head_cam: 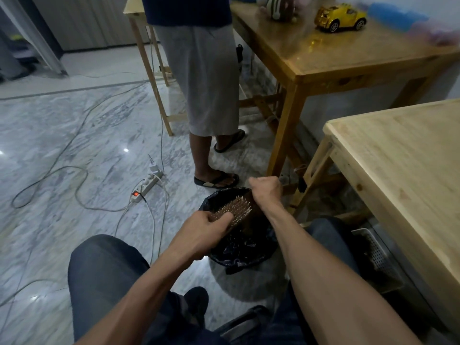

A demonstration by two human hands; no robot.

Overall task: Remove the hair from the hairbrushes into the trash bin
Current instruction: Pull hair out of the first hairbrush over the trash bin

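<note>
A brown paddle hairbrush point(236, 210) with pale metal pins is held bristle side up over a trash bin point(242, 247) lined with a black bag. My left hand point(206, 226) grips the near end of the brush, thumb resting on the pins. My right hand point(266, 190) is closed in a fist around the far end, over the bin's back rim. No loose hair shows clearly on the pins. The bin stands on the floor between my knees.
A person in grey shorts and sandals point(206, 95) stands just beyond the bin. A power strip point(146, 186) and cables lie on the marble floor to the left. A pale wooden table point(403, 170) is on the right, a darker one point(336, 53) with a yellow toy car point(339, 17) behind it.
</note>
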